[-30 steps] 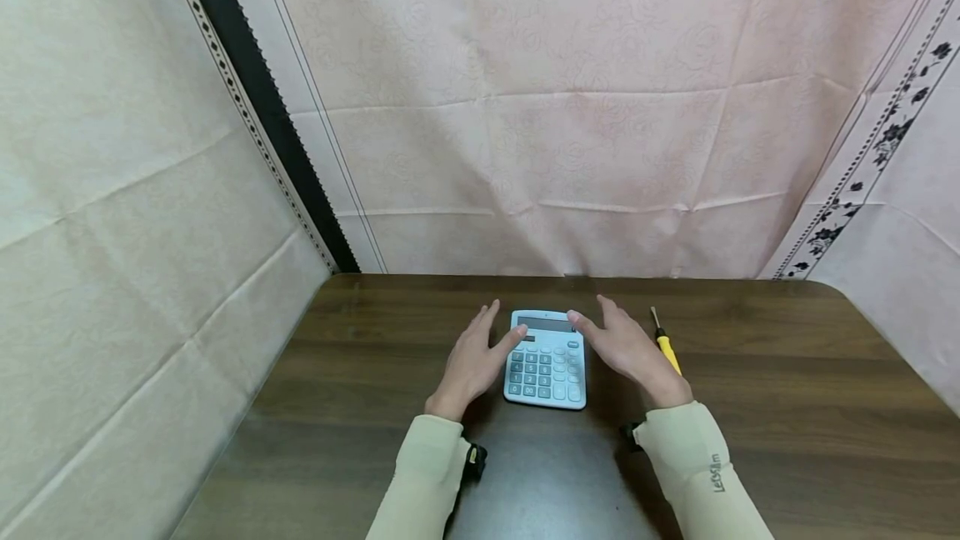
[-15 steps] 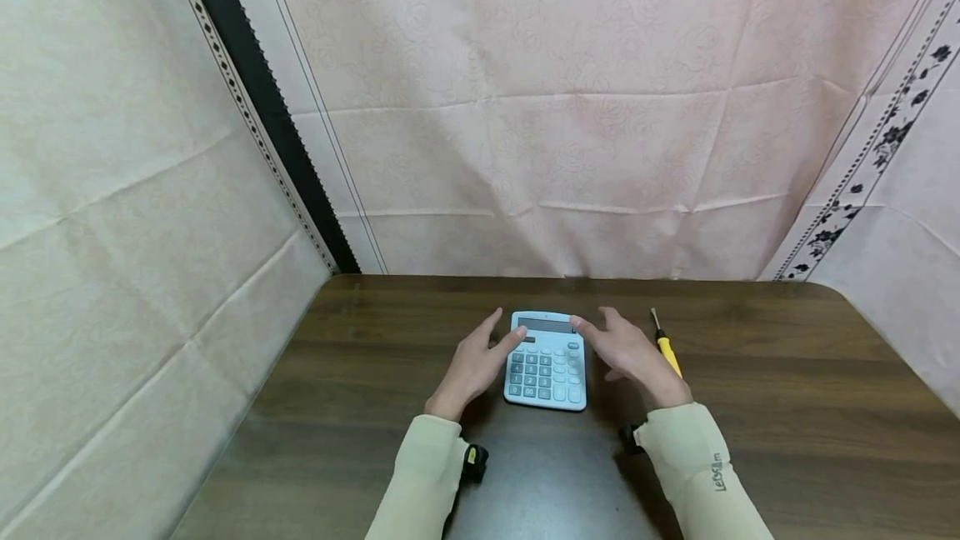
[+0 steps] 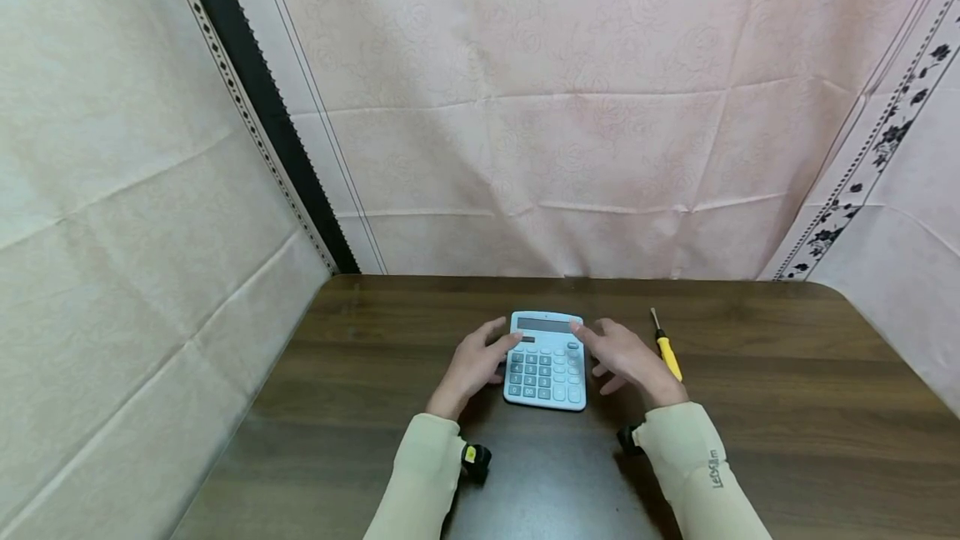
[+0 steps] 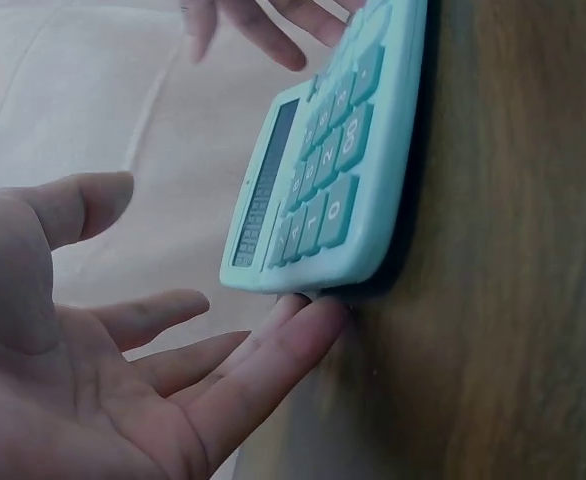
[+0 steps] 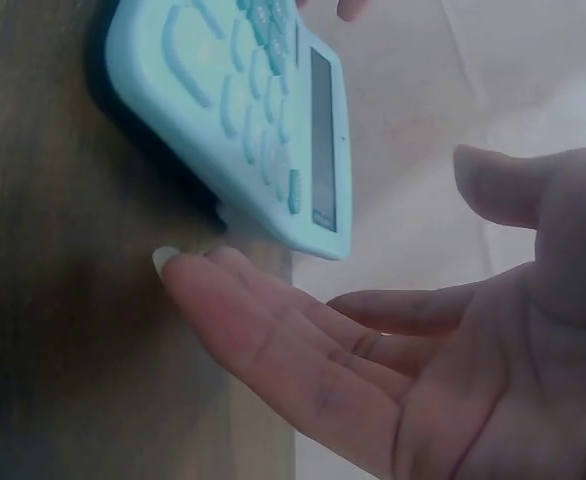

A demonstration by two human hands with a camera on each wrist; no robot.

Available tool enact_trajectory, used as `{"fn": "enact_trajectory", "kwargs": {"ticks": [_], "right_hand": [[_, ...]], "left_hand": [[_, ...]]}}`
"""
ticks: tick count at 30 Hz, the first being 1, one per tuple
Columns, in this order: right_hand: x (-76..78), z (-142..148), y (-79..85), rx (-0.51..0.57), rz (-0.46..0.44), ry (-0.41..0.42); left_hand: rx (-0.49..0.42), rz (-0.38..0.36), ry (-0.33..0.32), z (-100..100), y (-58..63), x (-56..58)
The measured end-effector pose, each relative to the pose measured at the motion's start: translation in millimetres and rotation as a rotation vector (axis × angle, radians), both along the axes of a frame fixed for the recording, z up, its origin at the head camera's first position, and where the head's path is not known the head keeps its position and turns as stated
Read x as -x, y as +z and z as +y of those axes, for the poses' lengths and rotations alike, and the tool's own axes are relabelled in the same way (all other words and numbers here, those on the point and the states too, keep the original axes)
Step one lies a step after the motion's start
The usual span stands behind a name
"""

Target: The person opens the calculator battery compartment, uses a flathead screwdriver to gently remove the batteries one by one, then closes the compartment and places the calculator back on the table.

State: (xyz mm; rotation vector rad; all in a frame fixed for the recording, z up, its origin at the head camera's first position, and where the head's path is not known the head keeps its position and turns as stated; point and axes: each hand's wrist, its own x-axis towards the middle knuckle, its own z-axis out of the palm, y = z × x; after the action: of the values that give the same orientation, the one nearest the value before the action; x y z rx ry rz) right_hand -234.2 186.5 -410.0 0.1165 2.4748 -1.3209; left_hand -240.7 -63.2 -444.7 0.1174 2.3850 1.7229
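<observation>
A light blue calculator lies on the brown table, keys up and its dark display at the far end. At its left side is my left hand, thumb over the upper left edge and fingers loosely bent. In the left wrist view, fingertips reach the calculator's side; whether they touch cannot be told. On the other side, my right hand has its thumb by the upper right corner. The right wrist view shows its fingers beside the calculator, thumb apart from it. Neither hand grips anything.
A screwdriver with a yellow and black handle lies just right of the right hand. The wooden table ends at a pale patterned cloth behind. Another pale cloth hangs on the left. Both wrists carry small black devices.
The fingers of both hands have bent and lowered beside the calculator, from a straighter, spread pose. The calculator and screwdriver stay in place.
</observation>
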Motion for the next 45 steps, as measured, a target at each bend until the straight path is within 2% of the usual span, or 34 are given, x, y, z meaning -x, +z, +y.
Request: {"fn": "enact_trajectory", "kwargs": {"ticks": [7, 14, 27, 38, 45], "right_hand": [[1.3, -1, -5.5, -0.025, -0.013, 0.04], [3.4, -1, -7.8, -0.005, -0.025, 0.051], [7.3, -6, -14.1, -0.039, -0.053, 0.058], [8.0, -7, -13.8, -0.067, -0.015, 0.069], [6.2, -5, -8.5, -0.084, 0.057, 0.059]], "left_hand": [[-0.053, -0.05, 0.021, 1, -4.1, 0.3], [-0.078, -0.062, 0.046, 1, -5.3, 1.5], [-0.055, -0.054, 0.067, 4, -10.0, 2.6], [-0.058, -0.048, 0.097, 5, -8.8, -0.6], [-0.079, -0.04, 0.097, 3, -3.3, -0.7]]}}
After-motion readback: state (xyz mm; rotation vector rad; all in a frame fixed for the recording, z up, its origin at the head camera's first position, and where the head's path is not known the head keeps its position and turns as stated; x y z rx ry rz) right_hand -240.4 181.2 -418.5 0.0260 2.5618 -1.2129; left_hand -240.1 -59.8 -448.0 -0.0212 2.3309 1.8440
